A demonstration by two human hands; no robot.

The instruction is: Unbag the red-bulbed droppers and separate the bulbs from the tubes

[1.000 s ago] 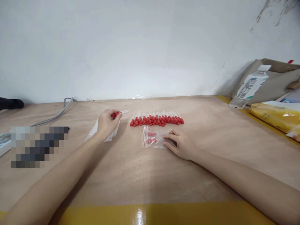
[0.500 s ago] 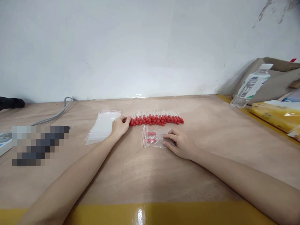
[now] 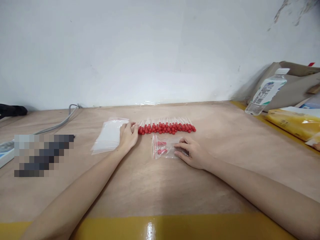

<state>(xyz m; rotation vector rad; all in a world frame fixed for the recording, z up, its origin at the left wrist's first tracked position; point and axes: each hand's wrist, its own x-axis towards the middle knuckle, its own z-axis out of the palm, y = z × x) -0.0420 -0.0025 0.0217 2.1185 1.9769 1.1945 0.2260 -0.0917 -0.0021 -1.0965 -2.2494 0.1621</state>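
Observation:
A row of red-tipped sticks lies across the middle of the wooden table. My left hand is at the row's left end, its fingers curled and closed on the leftmost sticks. Just in front of the row lies a small clear zip bag with a few red-tipped pieces inside. My right hand grips the bag's right edge between thumb and fingers and keeps it on the table. A stack of empty clear bags lies just left of my left hand.
A grey cable runs along the left back of the table. At the far right are a plastic water bottle, a brown cardboard box and a yellow packet. A yellow strip marks the near edge.
My left hand held red-tipped sticks over the stack of empty bags, then moved right to the row's left end, where its fingers now curl. My right hand stayed on the small bag.

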